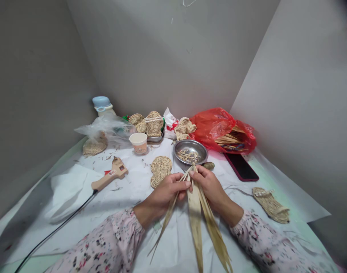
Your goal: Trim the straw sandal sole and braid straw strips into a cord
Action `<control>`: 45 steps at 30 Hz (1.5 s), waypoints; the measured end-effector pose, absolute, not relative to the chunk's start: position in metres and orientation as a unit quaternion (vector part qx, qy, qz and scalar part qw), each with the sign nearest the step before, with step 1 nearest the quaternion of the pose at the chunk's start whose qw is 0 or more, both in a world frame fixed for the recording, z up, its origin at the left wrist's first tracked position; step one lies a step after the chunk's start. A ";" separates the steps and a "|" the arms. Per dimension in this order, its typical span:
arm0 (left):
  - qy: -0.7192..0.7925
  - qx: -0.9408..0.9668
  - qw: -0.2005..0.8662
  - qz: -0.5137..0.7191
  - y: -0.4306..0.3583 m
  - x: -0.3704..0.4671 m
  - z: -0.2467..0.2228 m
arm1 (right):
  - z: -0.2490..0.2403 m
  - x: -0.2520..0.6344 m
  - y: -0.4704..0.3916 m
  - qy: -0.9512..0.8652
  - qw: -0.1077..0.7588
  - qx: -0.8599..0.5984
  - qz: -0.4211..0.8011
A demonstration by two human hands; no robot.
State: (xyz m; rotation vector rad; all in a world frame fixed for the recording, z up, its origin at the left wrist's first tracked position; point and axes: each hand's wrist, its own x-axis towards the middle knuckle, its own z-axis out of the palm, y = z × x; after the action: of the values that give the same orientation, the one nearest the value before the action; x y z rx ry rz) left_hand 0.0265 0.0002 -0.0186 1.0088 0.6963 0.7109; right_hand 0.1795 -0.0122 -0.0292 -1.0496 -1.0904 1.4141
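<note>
Several dry straw strips [195,223] hang down from between my hands toward the front of the table, their upper ends meeting in a point. My left hand [171,189] pinches thin strips between thumb and fingers. Close beside it, my right hand [208,186] is closed on the top of the bundle, near the joined tips. Just beyond the fingers stands a metal bowl [190,151] with straw scraps in it. A woven figure-eight straw piece [161,170] lies flat to the left of the bowl, partly behind my left hand.
A glue gun [112,175] with a black cord lies left, near crumpled white paper [72,189]. Behind are a paper cup [138,143], woven pieces [154,123] and a red bag [219,129] of straw. A phone [241,167] and small woven slipper [270,204] lie right.
</note>
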 end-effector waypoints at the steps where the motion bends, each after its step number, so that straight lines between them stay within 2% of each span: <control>1: 0.317 0.466 0.762 0.319 0.000 0.026 -0.019 | -0.030 0.180 -0.011 -0.446 0.518 -0.437 0.584; 9: 0.299 0.474 0.782 0.272 -0.002 0.025 -0.020 | -0.027 0.194 -0.002 -0.353 0.603 -0.441 0.564; 16: 0.277 0.467 0.805 0.240 -0.004 0.024 -0.018 | -0.028 0.213 0.013 -0.303 0.680 -0.444 0.499; 28: 0.230 0.470 0.836 0.168 -0.005 0.019 -0.016 | -0.020 0.244 0.022 -0.155 0.740 -0.296 0.583; 33: 0.218 0.427 0.856 0.192 -0.002 0.020 -0.027 | -0.011 0.246 0.018 -0.234 0.691 -0.267 0.629; 38: 0.236 0.353 0.860 0.283 0.003 0.020 -0.033 | -0.012 0.224 0.005 -0.333 0.565 -0.308 0.689; 42: 0.241 0.326 0.863 0.300 0.003 0.023 -0.027 | -0.024 0.202 -0.003 -0.426 0.482 -0.350 0.681; 45: 0.265 0.380 0.829 0.314 0.002 0.026 -0.024 | -0.027 0.194 -0.007 -0.474 0.466 -0.379 0.644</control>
State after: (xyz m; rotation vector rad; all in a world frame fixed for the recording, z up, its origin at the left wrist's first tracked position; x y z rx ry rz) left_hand 0.0256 0.0017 -0.0242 0.8063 0.5629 0.6658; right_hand 0.1936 -0.0066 -0.0274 -0.9308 -1.1641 1.5801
